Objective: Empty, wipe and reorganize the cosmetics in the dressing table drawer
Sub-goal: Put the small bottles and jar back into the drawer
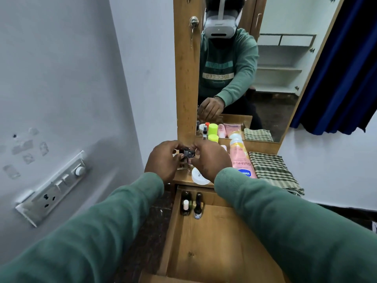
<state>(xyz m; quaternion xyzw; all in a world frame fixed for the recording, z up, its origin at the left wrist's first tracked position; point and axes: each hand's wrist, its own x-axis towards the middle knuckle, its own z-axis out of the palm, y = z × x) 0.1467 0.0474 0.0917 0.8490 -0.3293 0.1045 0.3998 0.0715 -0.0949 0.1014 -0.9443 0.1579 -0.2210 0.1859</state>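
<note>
Head view, A asks: hands first, what are they doing?

B: Both are up and close together over the dressing table top. The left hand and right hand each have fingertips curled in, pinching one small bottle between them. It has a dark cap and is held roughly upright. I can't tell which hand takes the weight.

A: And the drawer?

B: The drawer is pulled out below the hands, under both green sleeves. Its wooden floor is mostly bare. At its far end, just under the left wrist, a pink-capped vial stands against a dark bottle.

A: What's on top?

B: A white jar sits just beneath the right hand, partly hidden by it. A pink lotion bottle lies right of the right hand, cap pointing away. Further right, touching it or nearly so, is a folded checked cloth. Beyond the right hand, near the mirror's base, is a lime-green cap.

A: Anything under the left hand?

B: There's some clear glass below the fingers, too hidden to name.

A: Background?

B: A mirror stands beyond the hands and reflects the person in a headset. A switch panel is on the wall well left of the left arm. A blue curtain hangs far to the right.
</note>
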